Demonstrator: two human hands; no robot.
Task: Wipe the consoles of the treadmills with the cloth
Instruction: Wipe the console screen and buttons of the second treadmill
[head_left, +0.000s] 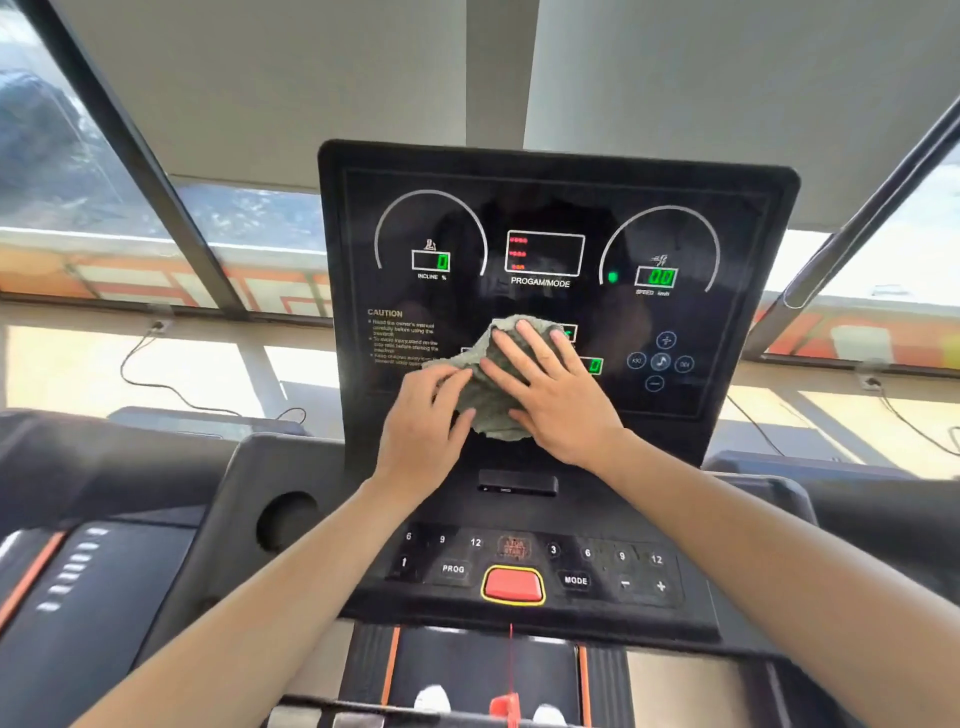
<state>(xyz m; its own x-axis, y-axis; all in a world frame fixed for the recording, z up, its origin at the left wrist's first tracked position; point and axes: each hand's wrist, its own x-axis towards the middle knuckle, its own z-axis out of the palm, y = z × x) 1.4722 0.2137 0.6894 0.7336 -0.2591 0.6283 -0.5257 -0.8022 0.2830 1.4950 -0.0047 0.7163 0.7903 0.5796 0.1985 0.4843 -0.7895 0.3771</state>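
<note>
The black treadmill console (550, 218) stands upright in front of me, its green and red displays lit. A crumpled grey-green cloth (488, 400) lies against the lower middle of the screen. My right hand (550, 389) presses flat on the cloth with fingers spread and straight. My left hand (426, 415) rests on the cloth's left edge, fingers lying over it, thumb against its lower part. The cloth covers part of the lower displays.
Below the screen is a button panel (540, 566) with a red stop button (513, 584) and a red safety cord. A round cup holder (285, 519) sits at the left. Another treadmill's console (78, 571) is at far left. Windows and cables run behind.
</note>
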